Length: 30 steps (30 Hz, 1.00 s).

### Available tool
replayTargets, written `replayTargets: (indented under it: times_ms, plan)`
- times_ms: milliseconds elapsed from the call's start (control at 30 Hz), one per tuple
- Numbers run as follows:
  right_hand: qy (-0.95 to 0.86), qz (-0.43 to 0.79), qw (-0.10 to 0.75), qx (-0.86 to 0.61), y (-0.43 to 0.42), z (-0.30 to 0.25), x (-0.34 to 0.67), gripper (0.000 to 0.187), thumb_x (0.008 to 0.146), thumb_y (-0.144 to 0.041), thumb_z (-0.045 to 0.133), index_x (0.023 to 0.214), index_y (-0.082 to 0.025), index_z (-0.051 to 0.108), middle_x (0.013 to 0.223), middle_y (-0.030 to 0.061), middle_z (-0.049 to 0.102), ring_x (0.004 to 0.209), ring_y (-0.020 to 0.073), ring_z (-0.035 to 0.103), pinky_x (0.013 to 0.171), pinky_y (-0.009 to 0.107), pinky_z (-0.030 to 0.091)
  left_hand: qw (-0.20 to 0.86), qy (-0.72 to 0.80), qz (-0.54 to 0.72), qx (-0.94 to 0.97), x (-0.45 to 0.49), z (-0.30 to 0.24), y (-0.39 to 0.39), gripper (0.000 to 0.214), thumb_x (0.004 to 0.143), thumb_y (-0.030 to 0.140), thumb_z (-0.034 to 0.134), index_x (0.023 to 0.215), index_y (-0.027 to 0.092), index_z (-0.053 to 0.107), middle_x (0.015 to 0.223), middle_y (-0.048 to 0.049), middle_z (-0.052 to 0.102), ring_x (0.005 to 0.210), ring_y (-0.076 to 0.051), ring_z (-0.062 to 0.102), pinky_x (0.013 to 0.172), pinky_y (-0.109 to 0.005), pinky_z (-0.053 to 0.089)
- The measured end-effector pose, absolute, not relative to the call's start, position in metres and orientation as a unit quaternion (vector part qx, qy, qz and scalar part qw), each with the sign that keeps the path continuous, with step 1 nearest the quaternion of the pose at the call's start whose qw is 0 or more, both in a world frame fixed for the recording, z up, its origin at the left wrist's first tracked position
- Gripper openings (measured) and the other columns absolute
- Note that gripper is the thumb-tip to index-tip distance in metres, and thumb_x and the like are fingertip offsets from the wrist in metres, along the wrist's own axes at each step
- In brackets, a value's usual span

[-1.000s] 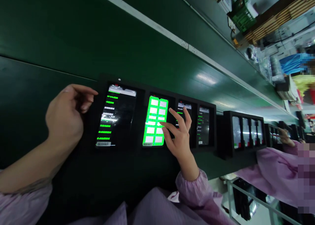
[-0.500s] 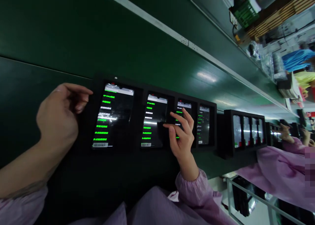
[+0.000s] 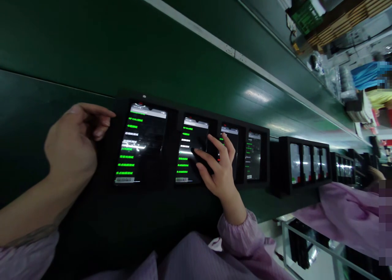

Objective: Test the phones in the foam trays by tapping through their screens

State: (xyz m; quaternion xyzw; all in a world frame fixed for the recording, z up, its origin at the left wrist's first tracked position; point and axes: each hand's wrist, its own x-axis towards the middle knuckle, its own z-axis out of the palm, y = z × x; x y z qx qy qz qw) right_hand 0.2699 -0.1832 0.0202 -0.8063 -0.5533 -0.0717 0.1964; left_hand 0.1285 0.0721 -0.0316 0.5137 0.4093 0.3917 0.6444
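Note:
A black tray (image 3: pixel 171 126) with several compartments lies before me, a lit smartphone in each. The leftmost phone (image 3: pixel 143 149) shows a dark screen with green and white lines of text. My left hand (image 3: pixel 73 143) is at the tray's left edge, its index finger stretched to the rim and the other fingers loosely bent; it holds nothing I can see. My right hand (image 3: pixel 219 161) hovers with spread fingers at the second phone (image 3: pixel 188 165), a fingertip over or on its screen; contact is unclear. It partly covers the third phone (image 3: pixel 230 135). The rightmost phone (image 3: pixel 253 153) shows similar text.
The tray rests on a green work surface (image 3: pixel 122 39) crossed by a pale metal strip (image 3: pixel 190 24). To the right stands another black tray (image 3: pixel 284 161) with light-screened phones, more trays beyond. A co-worker's purple sleeve (image 3: pixel 346 210) is beside it. A green crate (image 3: pixel 306 14) sits far off.
My right hand has moved left from the gap between the second and third phones to over the second phone's screen. My left hand has stayed at the tray's edge.

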Motion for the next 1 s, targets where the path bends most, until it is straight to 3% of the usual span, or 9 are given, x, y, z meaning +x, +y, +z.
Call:
replayTargets:
  times_ms: [600, 700, 767, 800, 867, 933, 1000]
  plan:
    - [-0.553, -0.091, 0.2, -0.804, -0.18, 0.02, 0.27, 0.025, 0.106, -0.032, 0.056, 0.117, -0.022, 0.076, 0.146, 0.0113, 0.061, 0.154, 0.0356, 0.038, 0.119, 0.059, 0.048, 0.585, 0.399, 0.394, 0.586, 0.126, -0.038, 0.074, 0.033, 0.093, 0.014, 0.038, 0.077, 0.015, 0.067, 0.072, -0.0036, 0.049, 0.063, -0.008, 0.038, 0.049, -0.008, 0.028]
    - [-0.565, -0.079, 0.22, -0.791, -0.18, 0.022, 0.27, 0.023, 0.105, -0.028, 0.057, 0.104, -0.022, 0.079, 0.139, 0.0098, 0.067, 0.153, 0.0346, 0.042, 0.118, 0.057, 0.051, 0.557, 0.421, 0.373, 0.61, 0.123, -0.031, 0.069, 0.027, 0.091, 0.026, 0.046, 0.082, 0.017, 0.07, 0.078, -0.0028, 0.056, 0.07, -0.007, 0.048, 0.058, -0.012, 0.038]
    - [-0.575, -0.069, 0.241, -0.779, -0.18, 0.023, 0.269, 0.026, 0.105, -0.026, 0.057, 0.093, -0.022, 0.08, 0.133, 0.0079, 0.071, 0.151, 0.0335, 0.045, 0.116, 0.054, 0.053, 0.523, 0.429, 0.343, 0.652, 0.121, -0.026, 0.067, 0.028, 0.084, 0.04, 0.062, 0.096, 0.018, 0.073, 0.1, -0.0041, 0.064, 0.093, -0.011, 0.06, 0.083, -0.021, 0.054]
    - [-0.577, -0.068, 0.251, -0.774, -0.181, 0.023, 0.269, 0.029, 0.106, -0.025, 0.056, 0.089, -0.023, 0.08, 0.131, 0.0071, 0.072, 0.15, 0.033, 0.047, 0.115, 0.053, 0.054, 0.5, 0.423, 0.318, 0.685, 0.12, -0.025, 0.066, 0.042, 0.078, 0.05, 0.069, 0.106, 0.018, 0.073, 0.116, -0.0065, 0.065, 0.111, -0.018, 0.062, 0.102, -0.033, 0.056]
    - [-0.574, -0.074, 0.266, -0.77, -0.182, 0.023, 0.269, 0.031, 0.106, -0.025, 0.055, 0.086, -0.024, 0.079, 0.126, 0.006, 0.074, 0.146, 0.0322, 0.051, 0.113, 0.053, 0.056, 0.455, 0.395, 0.257, 0.756, 0.118, -0.024, 0.068, 0.085, 0.066, 0.079, 0.073, 0.124, 0.016, 0.069, 0.14, -0.015, 0.056, 0.142, -0.037, 0.048, 0.125, -0.063, 0.042]
    - [-0.569, -0.082, 0.278, -0.77, -0.182, 0.023, 0.268, 0.03, 0.105, -0.023, 0.055, 0.089, -0.024, 0.079, 0.124, 0.0057, 0.075, 0.143, 0.0317, 0.055, 0.11, 0.053, 0.057, 0.422, 0.364, 0.203, 0.805, 0.115, -0.03, 0.073, 0.12, 0.055, 0.102, 0.061, 0.137, 0.014, 0.063, 0.15, -0.0213, 0.048, 0.154, -0.047, 0.031, 0.127, -0.079, 0.027]
    - [-0.565, -0.085, 0.284, -0.77, -0.182, 0.023, 0.268, 0.028, 0.105, -0.023, 0.055, 0.092, -0.023, 0.079, 0.124, 0.0067, 0.075, 0.141, 0.0318, 0.056, 0.109, 0.053, 0.057, 0.408, 0.328, 0.179, 0.833, 0.108, -0.041, 0.08, 0.132, 0.052, 0.108, 0.054, 0.15, 0.02, 0.053, 0.155, -0.0205, 0.044, 0.155, -0.051, 0.028, 0.119, -0.088, 0.03]
